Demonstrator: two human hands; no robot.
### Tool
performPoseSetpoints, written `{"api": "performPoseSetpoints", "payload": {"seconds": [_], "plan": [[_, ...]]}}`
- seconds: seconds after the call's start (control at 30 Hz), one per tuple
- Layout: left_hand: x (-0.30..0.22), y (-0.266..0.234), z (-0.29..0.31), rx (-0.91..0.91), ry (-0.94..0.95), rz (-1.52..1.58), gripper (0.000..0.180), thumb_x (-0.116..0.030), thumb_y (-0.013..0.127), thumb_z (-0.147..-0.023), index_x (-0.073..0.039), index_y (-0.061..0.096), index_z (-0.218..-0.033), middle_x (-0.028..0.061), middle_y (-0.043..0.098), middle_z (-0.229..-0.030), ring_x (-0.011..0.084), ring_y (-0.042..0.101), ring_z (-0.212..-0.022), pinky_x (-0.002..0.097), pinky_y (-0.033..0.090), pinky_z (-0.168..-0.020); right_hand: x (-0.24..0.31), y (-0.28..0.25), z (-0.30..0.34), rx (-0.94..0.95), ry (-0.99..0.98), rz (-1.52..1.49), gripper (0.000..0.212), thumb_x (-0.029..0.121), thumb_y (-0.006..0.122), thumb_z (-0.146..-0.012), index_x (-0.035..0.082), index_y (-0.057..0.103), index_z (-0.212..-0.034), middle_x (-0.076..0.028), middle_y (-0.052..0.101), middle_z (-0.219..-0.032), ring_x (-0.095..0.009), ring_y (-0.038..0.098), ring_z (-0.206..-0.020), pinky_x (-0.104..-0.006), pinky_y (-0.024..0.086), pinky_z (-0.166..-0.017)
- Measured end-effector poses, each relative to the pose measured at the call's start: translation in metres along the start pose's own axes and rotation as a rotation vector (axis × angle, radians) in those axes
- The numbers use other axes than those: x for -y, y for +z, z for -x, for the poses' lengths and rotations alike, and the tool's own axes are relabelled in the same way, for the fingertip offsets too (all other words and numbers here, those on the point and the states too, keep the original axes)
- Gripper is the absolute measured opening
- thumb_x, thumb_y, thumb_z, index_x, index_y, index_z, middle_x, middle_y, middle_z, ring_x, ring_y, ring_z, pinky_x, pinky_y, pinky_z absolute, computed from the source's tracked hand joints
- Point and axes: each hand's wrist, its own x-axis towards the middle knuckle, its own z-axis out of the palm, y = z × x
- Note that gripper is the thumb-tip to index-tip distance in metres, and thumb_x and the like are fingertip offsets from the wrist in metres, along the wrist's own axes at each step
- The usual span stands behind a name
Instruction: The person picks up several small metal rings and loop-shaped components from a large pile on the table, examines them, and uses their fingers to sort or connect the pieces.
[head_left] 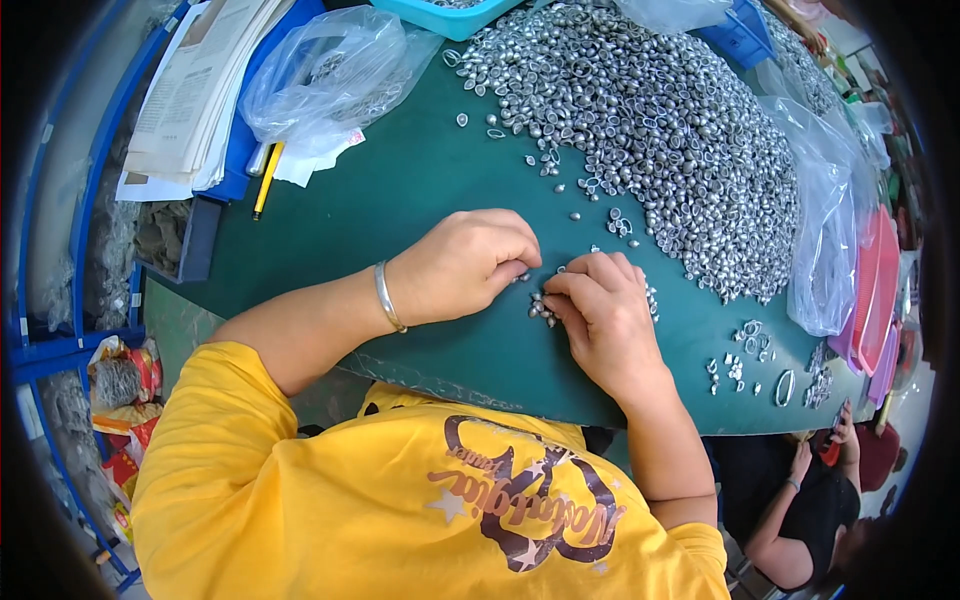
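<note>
Fingertip sorting seemed to be in hand: the left hand (465, 258) and right hand (612, 318) curled narrowly above the green tabletop (330, 230), a small cluster of silvery metal beads (541, 309) just beside the right thumb; whether either gripped one, I could not tell. The large heap of metal pieces (640, 140) lay beyond. Next probably called for a light, exact pinch

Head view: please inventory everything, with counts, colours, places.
tabletop: one, green, centre
metal pieces: uncountable, silver, across tabletop
stacked papers: several, white, upper left
pen-like stick: one, yellow, beside papers
plastic bags: several, clear, both sides
containers: several, blue, turquoise, grey, pink, around tabletop
shelving: one rack, blue, left edge
co-worker: one, black-clad, lower right
shirt: one, yellow, bottom
bracelet: one, silver, left wrist
left hand: one, bare, centre
right hand: one, bare, centre
</note>
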Motion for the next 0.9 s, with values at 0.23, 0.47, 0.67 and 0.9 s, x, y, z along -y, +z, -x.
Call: {"api": "performPoseSetpoints", "payload": {"seconds": [0.23, 0.47, 0.67, 0.9], "plan": [[0.003, 0.002, -0.001, -0.023, 0.041, -0.065, 0.011, 0.003, 0.061, -0.069, -0.002, 0.06, -0.079, 0.0082, 0.053, -0.081, 0.0218, 0.055, -0.067, 0.0278, 0.046, -0.061, 0.003, 0.0, 0.004, -0.039, 0.014, 0.099, 0.012, 0.005, 0.063, -0.066, 0.006, 0.06, -0.077, -0.004, 0.053, -0.078, -0.022, 0.049, -0.074, -0.033, 0.037, -0.065], [-0.002, -0.001, -0.004, -0.055, -0.027, -0.005, 0.012, 0.004, 0.06, -0.071, -0.001, 0.059, -0.082, 0.0077, 0.054, -0.081, 0.0191, 0.054, -0.067, 0.0254, 0.045, -0.058, 0.003, -0.001, 0.001, -0.041, -0.046, 0.091, 0.016, 0.002, 0.064, -0.064, 0.008, 0.06, -0.078, -0.003, 0.054, -0.077, -0.021, 0.049, -0.073, -0.0321, 0.035, -0.066], [-0.001, -0.001, -0.005, -0.109, 0.042, -0.001, 0.01, 0.004, 0.058, -0.072, -0.001, 0.059, -0.081, 0.008, 0.056, -0.079, 0.0193, 0.055, -0.068, 0.0251, 0.045, -0.058, 0.003, 0.001, 0.002, -0.057, -0.044, 0.071, 0.014, 0.004, 0.062, -0.065, 0.007, 0.06, -0.078, -0.003, 0.052, -0.079, -0.021, 0.049, -0.076, -0.0338, 0.035, -0.07], [-0.002, -0.004, -0.005, -0.14, 0.029, 0.002, 0.01, 0.004, 0.058, -0.072, -0.001, 0.06, -0.081, 0.0076, 0.056, -0.078, 0.0179, 0.055, -0.066, 0.0245, 0.044, -0.057, 0.009, 0.003, 0.0, 0.002, -0.059, 0.05, 0.01, 0.007, 0.063, -0.065, 0.007, 0.059, -0.075, -0.003, 0.052, -0.078, -0.021, 0.049, -0.076, -0.0346, 0.035, -0.072]]}}
